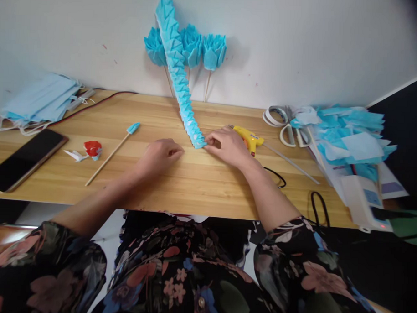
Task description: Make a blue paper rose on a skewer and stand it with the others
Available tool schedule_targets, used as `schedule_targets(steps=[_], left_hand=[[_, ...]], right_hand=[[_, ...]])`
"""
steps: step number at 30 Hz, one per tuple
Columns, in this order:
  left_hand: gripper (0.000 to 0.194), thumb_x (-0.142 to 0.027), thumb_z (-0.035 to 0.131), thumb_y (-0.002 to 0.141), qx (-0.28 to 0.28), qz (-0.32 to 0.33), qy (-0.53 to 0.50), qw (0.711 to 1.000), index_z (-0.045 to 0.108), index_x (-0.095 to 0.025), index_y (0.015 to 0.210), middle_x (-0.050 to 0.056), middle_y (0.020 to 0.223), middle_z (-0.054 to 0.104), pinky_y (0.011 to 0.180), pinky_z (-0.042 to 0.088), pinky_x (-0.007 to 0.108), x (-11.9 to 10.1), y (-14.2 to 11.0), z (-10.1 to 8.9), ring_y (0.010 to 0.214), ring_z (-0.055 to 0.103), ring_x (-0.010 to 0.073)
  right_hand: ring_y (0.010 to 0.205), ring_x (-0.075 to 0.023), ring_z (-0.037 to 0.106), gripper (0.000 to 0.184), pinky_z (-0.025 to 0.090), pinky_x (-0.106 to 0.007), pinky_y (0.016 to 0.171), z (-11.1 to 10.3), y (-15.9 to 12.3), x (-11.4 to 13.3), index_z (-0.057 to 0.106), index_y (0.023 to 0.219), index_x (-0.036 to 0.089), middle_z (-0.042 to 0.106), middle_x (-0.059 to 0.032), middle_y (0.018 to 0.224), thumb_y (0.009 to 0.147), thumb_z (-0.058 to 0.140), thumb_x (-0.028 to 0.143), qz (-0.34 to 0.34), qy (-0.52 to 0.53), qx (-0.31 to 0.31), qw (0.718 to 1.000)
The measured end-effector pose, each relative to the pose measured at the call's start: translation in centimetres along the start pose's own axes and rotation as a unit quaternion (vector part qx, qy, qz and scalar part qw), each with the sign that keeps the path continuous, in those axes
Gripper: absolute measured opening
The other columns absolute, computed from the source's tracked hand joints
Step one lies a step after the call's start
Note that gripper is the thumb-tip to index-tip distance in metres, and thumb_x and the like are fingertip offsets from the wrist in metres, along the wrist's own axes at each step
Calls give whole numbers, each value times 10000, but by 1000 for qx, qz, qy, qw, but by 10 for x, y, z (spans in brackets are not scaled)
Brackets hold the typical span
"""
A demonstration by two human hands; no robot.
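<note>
A long strip of folded light-blue pieces (178,75) leans against the wall, its lower end on the table. At that lower end, my right hand (226,145) is closed in a pinch on the strip's tip. My left hand (160,155) rests on the table left of the strip, fingers curled in and nothing visible in them. Just behind my right hand lies a yellow glue gun (252,139), partly hidden by the hand. To the left, a thin wooden stick (109,158) with a blue folded tip lies on the wood.
Several blue fabric flowers (214,51) on sticks stand against the wall. Face masks (43,96), a phone (27,159) and a small red item (93,148) are at left. Tape rolls (274,116), scissors (288,135), blue scraps (353,134) and a white device (362,203) are at right.
</note>
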State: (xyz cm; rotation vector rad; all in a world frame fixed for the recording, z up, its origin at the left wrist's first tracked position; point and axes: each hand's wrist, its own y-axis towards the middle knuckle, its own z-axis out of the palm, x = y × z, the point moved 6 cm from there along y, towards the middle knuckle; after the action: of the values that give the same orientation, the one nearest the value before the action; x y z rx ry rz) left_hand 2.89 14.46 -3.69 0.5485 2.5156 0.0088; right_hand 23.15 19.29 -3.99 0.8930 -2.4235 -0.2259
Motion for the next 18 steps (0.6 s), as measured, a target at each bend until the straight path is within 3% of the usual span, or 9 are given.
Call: schedule_targets(steps=[4,8,12,15,18], left_hand=[[273,-280,517,952,4,-9,6,1000,758,-188,862,63,881,733,723,474,302,7,0,0,799,655,186],[254,-315,580,955,-27,-11,25,999,764,-180,1067,80,985,733,807,519,328,16,6,4,910,671,216],[391,-354,690,924,-45,8,63,997,709,-148,1256,129,1172,710,993,511,414,18,21,14,1120,644,285],[412,-356,756,887,-46,30,95,994,713,-155,1244,131,1207,707,1022,493,438,14,36,25,1138,637,302],[295,-318,756,886,-48,48,104,992,750,-168,1140,116,1157,728,1003,494,429,9,48,34,1102,650,292]], right_hand=[[819,-209,621,91,442,-375,825,6,2,3,697,821,230,743,-21,836,886,658,180,-2,16,-13,1000],[744,-178,593,93,443,-329,738,-2,3,-7,680,802,216,713,-12,785,877,634,245,76,122,-77,987],[721,-157,580,139,445,-309,701,-4,3,-15,671,824,207,713,-12,813,868,620,329,126,221,-107,961],[726,-156,579,142,450,-315,720,-4,2,-16,660,805,209,702,-11,805,853,627,339,130,244,-114,954],[719,-158,578,134,451,-322,726,-4,2,-16,656,795,213,691,-11,790,845,631,335,129,255,-118,951]])
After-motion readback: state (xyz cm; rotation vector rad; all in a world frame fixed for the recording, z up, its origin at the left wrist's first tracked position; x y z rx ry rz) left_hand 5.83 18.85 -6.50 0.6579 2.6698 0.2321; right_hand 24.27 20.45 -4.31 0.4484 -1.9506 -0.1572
